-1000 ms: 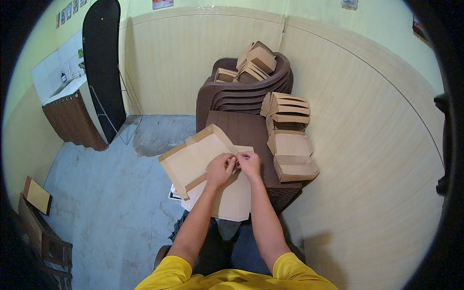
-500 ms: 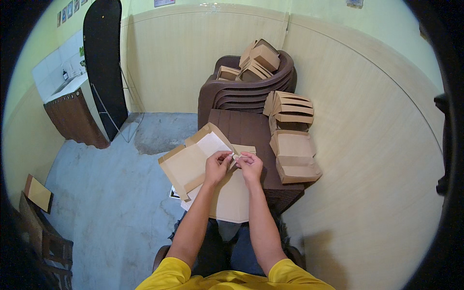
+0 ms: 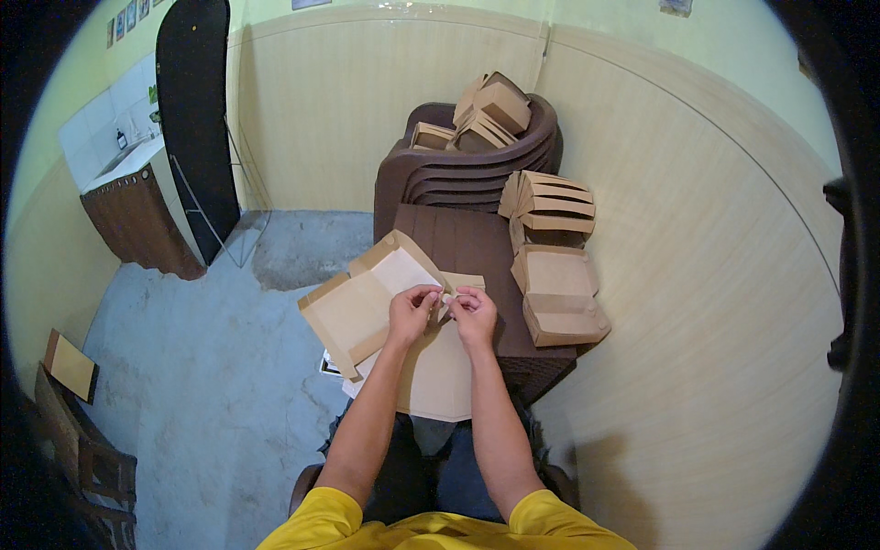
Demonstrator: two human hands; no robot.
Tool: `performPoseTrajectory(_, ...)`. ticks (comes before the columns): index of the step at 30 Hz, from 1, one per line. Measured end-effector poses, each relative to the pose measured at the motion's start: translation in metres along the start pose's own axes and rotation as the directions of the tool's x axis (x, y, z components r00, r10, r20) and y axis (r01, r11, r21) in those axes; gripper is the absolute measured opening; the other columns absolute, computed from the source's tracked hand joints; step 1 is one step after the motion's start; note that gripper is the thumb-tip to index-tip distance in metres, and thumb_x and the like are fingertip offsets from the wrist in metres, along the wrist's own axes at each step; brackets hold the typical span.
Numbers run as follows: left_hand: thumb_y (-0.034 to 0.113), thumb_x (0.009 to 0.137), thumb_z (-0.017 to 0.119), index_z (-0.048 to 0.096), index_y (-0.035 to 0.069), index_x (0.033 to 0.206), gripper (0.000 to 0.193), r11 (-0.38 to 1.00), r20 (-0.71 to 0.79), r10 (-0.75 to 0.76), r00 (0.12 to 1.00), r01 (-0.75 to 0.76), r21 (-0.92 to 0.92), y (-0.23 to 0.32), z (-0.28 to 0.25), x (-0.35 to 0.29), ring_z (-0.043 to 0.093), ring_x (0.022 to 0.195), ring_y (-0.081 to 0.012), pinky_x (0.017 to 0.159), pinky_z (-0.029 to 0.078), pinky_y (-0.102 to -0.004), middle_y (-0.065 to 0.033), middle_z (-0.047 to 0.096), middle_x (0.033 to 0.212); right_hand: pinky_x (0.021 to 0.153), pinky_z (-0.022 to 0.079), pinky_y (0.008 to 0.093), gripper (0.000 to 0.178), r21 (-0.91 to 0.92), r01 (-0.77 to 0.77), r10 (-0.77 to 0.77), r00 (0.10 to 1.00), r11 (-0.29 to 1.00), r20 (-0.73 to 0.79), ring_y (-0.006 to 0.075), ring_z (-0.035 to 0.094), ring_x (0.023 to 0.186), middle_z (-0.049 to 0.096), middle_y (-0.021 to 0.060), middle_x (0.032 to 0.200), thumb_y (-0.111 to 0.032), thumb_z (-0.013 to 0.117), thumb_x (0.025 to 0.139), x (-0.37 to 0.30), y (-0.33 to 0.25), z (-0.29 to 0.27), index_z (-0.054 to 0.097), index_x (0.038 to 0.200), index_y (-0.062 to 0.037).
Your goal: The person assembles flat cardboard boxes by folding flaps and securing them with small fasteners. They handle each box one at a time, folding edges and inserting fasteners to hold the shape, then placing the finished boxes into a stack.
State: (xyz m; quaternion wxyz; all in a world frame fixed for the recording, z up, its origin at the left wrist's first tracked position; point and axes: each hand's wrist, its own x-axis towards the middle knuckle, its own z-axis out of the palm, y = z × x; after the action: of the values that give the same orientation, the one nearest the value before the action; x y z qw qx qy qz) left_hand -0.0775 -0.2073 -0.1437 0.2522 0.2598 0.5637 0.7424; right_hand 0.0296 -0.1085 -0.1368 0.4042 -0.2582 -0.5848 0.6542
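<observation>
A flat brown cardboard box blank (image 3: 353, 312) with a white inner face is tilted above my lap, at the front edge of a small dark brown table (image 3: 458, 243). My left hand (image 3: 412, 312) and my right hand (image 3: 474, 313) meet at its right side, and both pinch a small folded flap there. More flat blanks (image 3: 438, 376) lie under my wrists. Finished brown boxes (image 3: 559, 293) are stacked on the right part of the table.
A stack of dark brown plastic chairs (image 3: 477, 170) behind the table holds more folded boxes (image 3: 486, 115). A pale panelled wall curves close on the right. To the left lie bare concrete floor, a dark door (image 3: 192, 119), a low counter (image 3: 137, 206) and wooden furniture (image 3: 82, 440).
The box blank has been lifted and tipped up a little. Both hands stay together on its right flap, working the fold.
</observation>
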Motion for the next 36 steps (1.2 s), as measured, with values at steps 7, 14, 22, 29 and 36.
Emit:
performPoseTrajectory(7,0.008,0.104,0.071,0.078,0.001,0.112,0.012,0.969,0.017,0.118,0.993,-0.119,0.218,0.016,0.003,-0.007,0.065,0.08,-0.0104,0.074,0.053,-0.0288,-0.0025,0.074,0.089,0.064,0.051,0.0248,0.03,0.05,0.018,-0.023,0.995,0.999,0.093,0.0104,0.064,0.071,0.072,0.0043,0.087,0.007,0.078,0.092,-0.001,-0.006,-0.004,0.064,0.118,0.0002)
performPoseTrajectory(14,0.009,0.103,0.074,0.079,0.001,0.115,0.015,0.962,0.054,0.089,0.995,-0.1,0.256,0.022,0.003,-0.011,0.069,0.087,-0.0121,0.08,0.057,-0.0302,-0.0049,0.078,0.097,0.063,0.052,0.0246,0.032,0.026,0.028,-0.03,0.996,0.999,0.079,0.0096,0.065,0.072,0.073,0.0042,0.087,0.005,0.081,0.091,0.0,-0.002,-0.005,0.063,0.117,-0.0009)
performPoseTrajectory(22,0.006,0.102,0.073,0.079,0.0,0.111,0.013,0.96,0.068,0.141,0.988,-0.153,0.236,0.02,0.003,-0.012,0.07,0.088,-0.0132,0.083,0.057,-0.0311,-0.0078,0.079,0.098,0.068,0.057,0.0255,0.027,-0.025,0.044,-0.042,0.995,0.999,0.085,0.0117,0.069,0.078,0.076,0.0079,0.093,0.0,0.083,0.092,-0.001,0.001,-0.007,0.068,0.115,0.0014)
performPoseTrajectory(29,0.004,0.104,0.066,0.076,0.002,0.111,0.013,0.926,-0.013,0.078,0.997,-0.067,0.372,0.02,0.01,-0.013,0.07,0.08,-0.0162,0.075,0.056,-0.0342,-0.0081,0.077,0.091,0.073,0.058,0.0261,0.024,-0.05,0.061,-0.056,0.993,0.997,0.101,0.0108,0.069,0.082,0.074,0.0058,0.096,-0.001,0.078,0.096,0.0,0.003,-0.005,0.072,0.119,0.0018)
performPoseTrajectory(36,0.019,0.105,0.065,0.072,0.01,0.121,0.02,0.82,0.033,0.145,0.989,-0.139,0.555,0.031,0.011,-0.018,0.079,0.089,-0.0321,0.081,0.059,-0.0419,-0.0147,0.08,0.096,0.072,0.058,0.0232,0.029,-0.131,0.023,-0.011,0.996,0.991,0.092,0.0086,0.069,0.085,0.074,0.0035,0.1,0.0,0.075,0.099,-0.001,0.002,-0.005,0.073,0.127,0.0013)
